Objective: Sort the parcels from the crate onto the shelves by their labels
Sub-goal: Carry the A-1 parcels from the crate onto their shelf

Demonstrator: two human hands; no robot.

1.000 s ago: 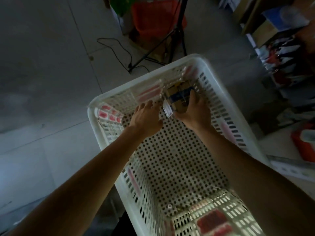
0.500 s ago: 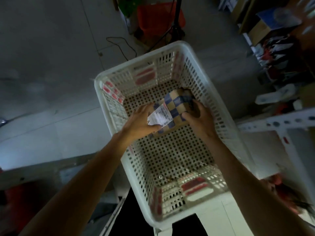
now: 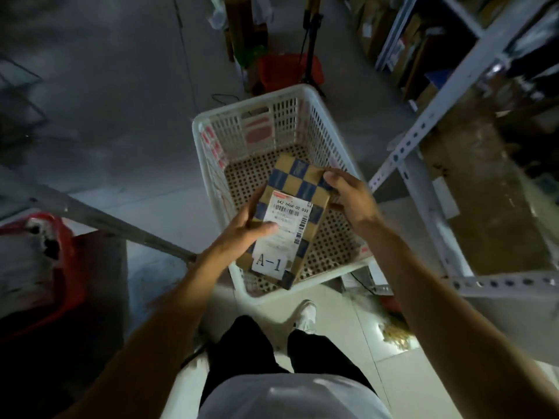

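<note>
Dim storeroom with pale floor tiles (image 3: 375, 334); a white perforated crate (image 3: 320, 122) stood on the floor ahead of the person's feet, a grey slotted-metal shelf frame (image 3: 423, 134) to the right, a red bin (image 3: 57, 261) to the left and a red basket (image 3: 287, 71) beyond the crate. One parcel (image 3: 298, 189), a flat carton checkered tan and dark blue, was held tilted above the crate. It bore a white barcode label (image 3: 287, 225) with "A-1" at its near end. The left hand (image 3: 242, 234) gripped its left edge, thumb across the label; the right hand (image 3: 351, 195) clasped the far right corner.
</note>
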